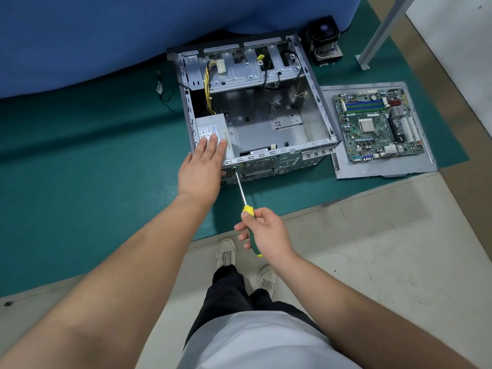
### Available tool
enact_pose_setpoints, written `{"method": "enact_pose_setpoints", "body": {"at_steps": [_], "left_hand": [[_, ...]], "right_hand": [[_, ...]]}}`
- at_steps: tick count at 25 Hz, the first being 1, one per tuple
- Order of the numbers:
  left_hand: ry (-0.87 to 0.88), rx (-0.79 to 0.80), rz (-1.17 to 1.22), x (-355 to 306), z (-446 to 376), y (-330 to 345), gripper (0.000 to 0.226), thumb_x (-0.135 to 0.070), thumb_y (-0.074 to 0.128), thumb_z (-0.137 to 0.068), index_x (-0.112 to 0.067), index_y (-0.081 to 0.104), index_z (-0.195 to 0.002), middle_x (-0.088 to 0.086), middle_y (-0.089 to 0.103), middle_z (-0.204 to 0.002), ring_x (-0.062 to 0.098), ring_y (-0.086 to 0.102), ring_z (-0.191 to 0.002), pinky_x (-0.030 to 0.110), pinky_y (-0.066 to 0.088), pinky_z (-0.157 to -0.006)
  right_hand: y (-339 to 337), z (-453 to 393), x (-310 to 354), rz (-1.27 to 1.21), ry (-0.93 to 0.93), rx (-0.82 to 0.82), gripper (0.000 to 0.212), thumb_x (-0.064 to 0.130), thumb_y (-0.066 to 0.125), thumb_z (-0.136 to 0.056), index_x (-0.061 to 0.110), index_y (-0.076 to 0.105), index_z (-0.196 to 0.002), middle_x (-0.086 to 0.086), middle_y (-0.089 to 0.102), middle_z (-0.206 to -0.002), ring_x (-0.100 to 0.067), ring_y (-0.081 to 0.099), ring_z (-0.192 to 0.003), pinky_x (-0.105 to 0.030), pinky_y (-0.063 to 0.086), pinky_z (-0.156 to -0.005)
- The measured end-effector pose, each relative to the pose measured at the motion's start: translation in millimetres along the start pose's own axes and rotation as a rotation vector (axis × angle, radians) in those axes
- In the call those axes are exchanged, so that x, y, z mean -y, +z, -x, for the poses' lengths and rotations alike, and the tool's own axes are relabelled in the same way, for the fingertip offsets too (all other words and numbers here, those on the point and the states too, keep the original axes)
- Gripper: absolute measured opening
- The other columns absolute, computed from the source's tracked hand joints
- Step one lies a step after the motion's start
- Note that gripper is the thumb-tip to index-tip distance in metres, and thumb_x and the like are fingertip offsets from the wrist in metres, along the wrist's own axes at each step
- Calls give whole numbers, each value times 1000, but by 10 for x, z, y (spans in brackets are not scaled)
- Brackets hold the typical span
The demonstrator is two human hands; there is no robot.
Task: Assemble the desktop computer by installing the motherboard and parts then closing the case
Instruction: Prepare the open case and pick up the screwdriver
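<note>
An open grey computer case lies on its side on a green mat, its inside floor bare. The power supply sits in its near left corner. My left hand lies flat on the power supply with straight fingers. My right hand grips the green and yellow handle of a screwdriver; its tip touches the case's rear panel just right of my left hand. The green motherboard rests on the grey side panel to the right of the case.
A CPU cooler with fan stands behind the case, with small screws beside it. A loose cable lies left of the case. A blue cloth hangs at the back, a metal leg rises at right. My shoes stand on the tiled floor.
</note>
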State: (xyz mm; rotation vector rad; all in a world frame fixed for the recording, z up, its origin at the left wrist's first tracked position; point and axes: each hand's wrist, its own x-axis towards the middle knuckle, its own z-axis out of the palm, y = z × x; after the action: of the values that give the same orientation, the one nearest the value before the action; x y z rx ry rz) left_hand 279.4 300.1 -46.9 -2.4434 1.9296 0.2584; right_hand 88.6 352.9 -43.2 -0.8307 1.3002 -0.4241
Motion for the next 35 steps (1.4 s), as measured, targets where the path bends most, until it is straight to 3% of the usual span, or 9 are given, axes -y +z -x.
{"method": "enact_pose_setpoints", "body": {"at_steps": [6,13,18,23,26,29,32,33,35], "left_hand": [[-24,-3,-6,-41,0,-51,75,-8,49,-103,-23,8,-164,-1,5,-173,21,7,-159,42,29,-120],[-33,-6,-3,-47,-5,-94,75,-13,54,-102,-26,14,-164,-3,11,-172,19,12,-158,44,34,-115],[-22,3,55,-15,14,-98,75,-20,59,-101,-30,18,-163,-4,14,-172,19,12,-158,45,32,-116],[-15,5,106,-18,26,-96,76,-15,58,-99,-30,20,-163,-5,15,-171,18,12,-158,44,32,-116],[-17,62,161,-14,12,-153,74,-16,58,-98,-30,23,-162,-5,14,-172,17,9,-158,46,26,-119],[-79,-110,443,-132,174,-169,57,-8,56,-94,-25,49,-148,-2,43,-159,19,25,-154,40,20,-117],[-326,-364,797,-384,493,-76,26,-4,56,-93,-13,63,-116,4,63,-118,24,55,-115,34,39,-96],[-469,-293,1009,-444,533,-52,22,-4,57,-94,-10,61,-115,7,64,-114,23,58,-104,34,45,-89],[-756,57,1599,-535,518,-77,27,-1,57,-98,-4,58,-125,13,70,-114,23,65,-94,30,52,-77]], "right_hand": [[20,31,39,-17,36,15,25,31,53,-105,9,65,-103,-3,75,-79,-10,56,-52,-26,47,-45],[41,65,54,-121,108,-25,30,28,76,-92,9,55,-102,-5,62,-81,-11,56,-52,-26,46,-46],[-32,67,87,-232,270,70,42,46,53,-104,8,72,-98,-1,68,-73,-11,55,-53,-24,43,-46],[-21,54,66,-249,221,-3,38,35,81,-86,12,57,-103,-4,60,-84,-10,54,-51,-23,42,-42],[-47,58,63,-259,254,55,33,42,70,-95,9,65,-96,-2,66,-75,-11,57,-55,-24,46,-47],[-69,44,91,-283,309,61,47,52,51,-103,11,73,-95,2,67,-72,-9,54,-51,-22,42,-47],[-43,49,78,-315,270,46,35,45,68,-95,12,66,-102,2,61,-73,-10,52,-51,-22,40,-43],[-39,45,66,-326,248,30,33,39,75,-91,11,61,-103,2,59,-72,-10,53,-51,-22,40,-42],[-43,32,53,-351,224,35,32,33,79,-88,10,59,-100,0,59,-68,-11,55,-53,-22,43,-43]]}}
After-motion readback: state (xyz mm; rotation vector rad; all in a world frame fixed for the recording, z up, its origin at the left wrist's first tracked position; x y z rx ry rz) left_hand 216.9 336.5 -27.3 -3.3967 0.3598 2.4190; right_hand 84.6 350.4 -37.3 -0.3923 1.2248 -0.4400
